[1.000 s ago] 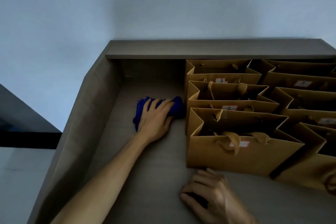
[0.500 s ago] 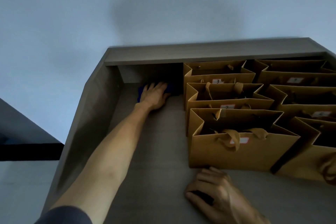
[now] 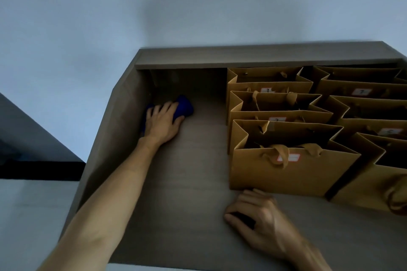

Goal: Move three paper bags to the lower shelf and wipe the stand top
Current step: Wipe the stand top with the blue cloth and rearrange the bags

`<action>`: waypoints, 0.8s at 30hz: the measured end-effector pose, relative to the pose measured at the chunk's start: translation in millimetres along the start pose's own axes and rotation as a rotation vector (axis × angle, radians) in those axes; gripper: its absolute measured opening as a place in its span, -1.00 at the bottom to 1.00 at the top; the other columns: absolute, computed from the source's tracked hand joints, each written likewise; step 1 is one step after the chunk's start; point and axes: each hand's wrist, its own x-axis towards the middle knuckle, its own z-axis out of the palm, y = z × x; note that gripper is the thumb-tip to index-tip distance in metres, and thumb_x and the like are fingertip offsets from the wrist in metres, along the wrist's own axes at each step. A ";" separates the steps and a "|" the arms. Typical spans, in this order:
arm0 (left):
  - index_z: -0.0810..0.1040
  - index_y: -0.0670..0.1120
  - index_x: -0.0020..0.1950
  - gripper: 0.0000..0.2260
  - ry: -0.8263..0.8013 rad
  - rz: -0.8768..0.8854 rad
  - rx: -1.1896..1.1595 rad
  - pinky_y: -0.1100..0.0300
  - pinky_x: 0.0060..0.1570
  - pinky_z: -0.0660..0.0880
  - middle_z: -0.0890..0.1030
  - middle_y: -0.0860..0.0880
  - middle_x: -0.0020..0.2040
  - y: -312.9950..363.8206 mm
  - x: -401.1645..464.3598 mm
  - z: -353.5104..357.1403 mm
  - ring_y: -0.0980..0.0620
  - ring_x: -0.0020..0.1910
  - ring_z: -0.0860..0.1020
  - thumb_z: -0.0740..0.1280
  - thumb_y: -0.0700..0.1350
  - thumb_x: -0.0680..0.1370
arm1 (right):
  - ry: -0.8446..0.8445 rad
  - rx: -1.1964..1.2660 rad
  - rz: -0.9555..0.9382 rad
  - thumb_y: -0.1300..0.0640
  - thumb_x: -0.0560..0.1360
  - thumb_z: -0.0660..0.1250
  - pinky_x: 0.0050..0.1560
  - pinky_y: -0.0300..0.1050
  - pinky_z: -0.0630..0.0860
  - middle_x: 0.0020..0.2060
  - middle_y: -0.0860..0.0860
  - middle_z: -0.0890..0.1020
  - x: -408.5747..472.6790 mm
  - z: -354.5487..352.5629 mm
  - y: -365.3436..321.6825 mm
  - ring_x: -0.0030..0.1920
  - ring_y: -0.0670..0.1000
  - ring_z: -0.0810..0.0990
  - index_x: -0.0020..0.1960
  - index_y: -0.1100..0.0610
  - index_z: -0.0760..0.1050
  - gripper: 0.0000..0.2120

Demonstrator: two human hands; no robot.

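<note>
Our left fingers [image 3: 164, 109] lie spread and flat over the blue cloth [image 3: 184, 106], pressing it down at about ten o'clock on the stand top [image 3: 187, 182], close against the left side wall [image 3: 114, 130]; the left hand [image 3: 161, 122] covers most of the cloth, which bunches out past the fingertips toward the back. Our right fingers [image 3: 246, 204] are curled under, holding nothing that we can make out; the right hand [image 3: 257, 222] rests at five o'clock, just in front of the nearest paper bag [image 3: 286, 174].

The paper bags stand upright in rows from the centre to three o'clock; numbered labels [image 3: 288, 157] show on several; no lower shelf is in view, so we cannot tell how many have been moved.

We judge the step in hand to be wiping the cleared left strip; to do it well we would keep the palm flat with even pressure, draw the cloth along the wall and into the back corner at eleven o'clock, then overlap strokes toward six; we would stay short of the bags, since light paper tips easily if nudged.
</note>
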 end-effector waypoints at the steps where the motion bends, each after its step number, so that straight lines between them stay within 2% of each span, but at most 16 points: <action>1: 0.24 0.03 0.49 -0.53 0.008 0.005 -0.006 -0.13 0.42 0.11 0.32 -0.04 0.48 0.3 -10.0 -0.4 -0.15 0.38 0.30 0.12 0.15 0.61 | -0.009 0.003 0.000 -0.13 0.60 0.28 0.12 -0.23 0.41 -0.09 -0.26 0.57 -0.2 0.4 0.5 -0.04 -0.30 0.49 0.02 -0.16 0.56 -0.89; 6: 0.26 0.03 0.48 -0.52 0.034 0.013 -0.019 -0.10 0.45 0.10 0.36 0.01 0.45 5.5 -76.1 -2.1 -0.07 0.39 0.32 0.17 0.15 0.59 | 0.031 0.031 -0.001 -0.11 0.59 0.28 0.09 -0.10 0.49 -0.10 -0.25 0.60 -3.7 2.5 0.8 -0.05 -0.25 0.54 -0.02 -0.10 0.61 -0.84; 10: 0.28 0.05 0.48 -0.52 0.037 0.008 -0.008 -0.05 0.48 0.07 0.37 0.04 0.45 10.9 -138.1 -3.0 -0.03 0.40 0.31 0.13 0.19 0.59 | 0.058 0.046 -0.022 -0.05 0.58 0.33 0.03 -0.10 0.50 -0.13 -0.20 0.61 -3.4 1.7 -0.3 -0.10 -0.20 0.54 -0.04 -0.06 0.61 -0.88; 14: 0.38 0.01 0.42 -0.52 0.087 0.036 -0.017 -0.06 0.45 0.14 0.45 0.04 0.38 15.0 -199.2 -7.0 -0.04 0.34 0.39 0.09 0.20 0.57 | 0.071 0.066 -0.046 0.00 0.58 0.35 -0.01 -0.02 0.51 -0.15 -0.17 0.62 -4.9 3.1 3.3 -0.14 -0.13 0.57 -0.05 -0.03 0.62 -0.90; 17: 0.43 0.00 0.38 -0.53 0.114 0.075 -0.036 -0.06 0.42 0.17 0.48 0.04 0.35 16.5 -233.6 -6.8 -0.05 0.30 0.42 0.08 0.21 0.58 | 0.083 0.100 -0.042 -0.01 0.58 0.31 -0.01 -0.01 0.54 -0.13 -0.14 0.66 -7.3 2.4 3.1 -0.12 -0.13 0.60 -0.02 0.02 0.65 -0.83; 21: 0.47 0.02 0.33 -0.56 0.163 0.140 -0.064 -0.05 0.30 0.28 0.52 0.06 0.31 20.4 -253.0 -7.4 -0.05 0.23 0.47 0.11 0.21 0.57 | 0.162 0.151 -0.029 0.01 0.58 0.30 -0.04 -0.18 0.57 -0.12 -0.10 0.67 -8.4 -3.0 -2.4 -0.12 -0.19 0.61 0.02 0.10 0.66 -0.79; 24: 0.47 0.06 0.31 -0.61 0.171 0.199 -0.095 -0.05 0.22 0.34 0.52 0.11 0.30 24.1 -256.5 -10.3 -0.04 0.17 0.49 0.20 0.17 0.54 | 0.227 0.190 0.026 0.00 0.57 0.27 -0.05 -0.38 0.54 -0.11 -0.20 0.62 -9.0 -8.5 -7.8 -0.09 -0.30 0.59 0.06 0.08 0.64 -0.77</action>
